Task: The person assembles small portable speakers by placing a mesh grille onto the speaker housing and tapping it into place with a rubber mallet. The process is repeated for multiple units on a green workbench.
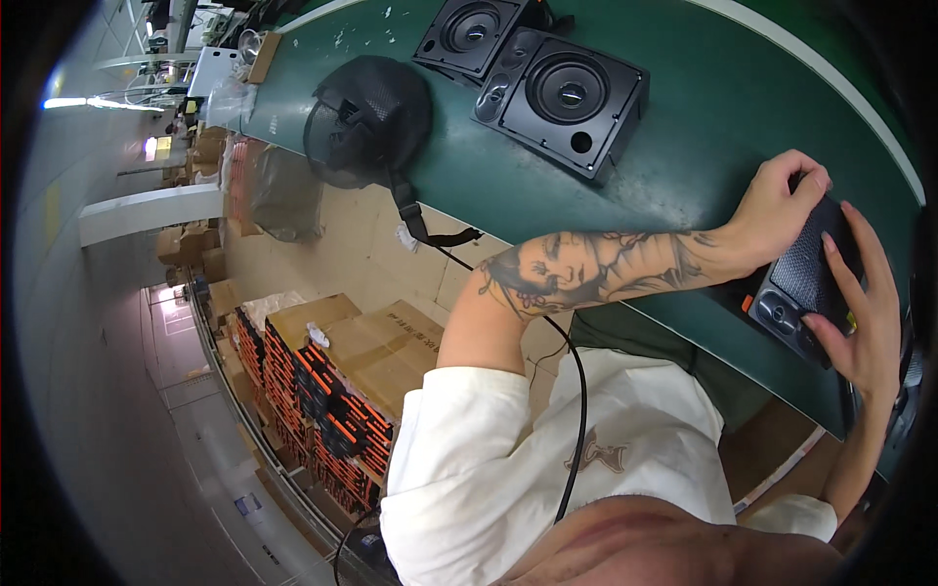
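Note:
At the right side of the green worktable is a black speaker with a textured mesh front, a control or small driver panel at its near end and an orange bit at its edge. My left hand, on the tattooed arm, is closed at the speaker's far end. Its curled fingers hide whatever they hold. Over the right side of the same speaker lies my right hand, its fingers stretched and apart on the mesh and the thumb by the panel. Another black speaker shows its bare round cone, and a similar speaker stands behind it.
A dark mesh, rounded object with a strap lies at the left table edge. A black cable runs across my white shirt. Below left, stacked black-and-orange items stand beside cardboard boxes. The worktable has a pale curved rim.

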A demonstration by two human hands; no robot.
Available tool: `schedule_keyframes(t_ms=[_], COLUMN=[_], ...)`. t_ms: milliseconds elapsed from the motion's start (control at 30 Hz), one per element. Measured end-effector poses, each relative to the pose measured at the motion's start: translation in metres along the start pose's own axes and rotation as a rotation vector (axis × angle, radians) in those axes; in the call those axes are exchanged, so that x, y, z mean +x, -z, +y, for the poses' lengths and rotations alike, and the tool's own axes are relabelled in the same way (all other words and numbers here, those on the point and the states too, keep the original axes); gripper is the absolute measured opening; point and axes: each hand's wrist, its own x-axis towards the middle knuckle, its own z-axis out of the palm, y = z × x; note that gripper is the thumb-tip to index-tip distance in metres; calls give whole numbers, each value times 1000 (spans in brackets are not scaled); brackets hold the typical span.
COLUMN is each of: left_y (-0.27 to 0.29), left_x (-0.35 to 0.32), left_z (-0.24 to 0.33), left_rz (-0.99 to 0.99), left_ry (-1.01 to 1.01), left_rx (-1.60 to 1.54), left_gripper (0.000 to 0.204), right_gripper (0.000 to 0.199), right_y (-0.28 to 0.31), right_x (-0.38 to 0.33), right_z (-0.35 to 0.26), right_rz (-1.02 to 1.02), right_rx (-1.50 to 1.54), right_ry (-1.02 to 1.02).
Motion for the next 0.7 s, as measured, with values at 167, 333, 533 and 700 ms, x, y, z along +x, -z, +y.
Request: schedule_keyframes(t_ms=[167,333,533,700], left_y=[6,10,3,10], left_x=[2,-6,-1,-10], left_z=[-5,9,11,9], left_rz=[-17,-14,80,-140], left_ry=[14,0,-65,-83], left_rx=[8,-45,-93,-165], left_gripper=[23,25,34,56], right_gripper=[74,80,81,73], right_y=[-5,-23,-64,-23], right_x=[4,-3,-22,-7], right_z=[2,0,-11,5], right_rz=[18,161,575,547], right_rx=[27,191,1087,806], right_ry=[32,21,-509,-291])
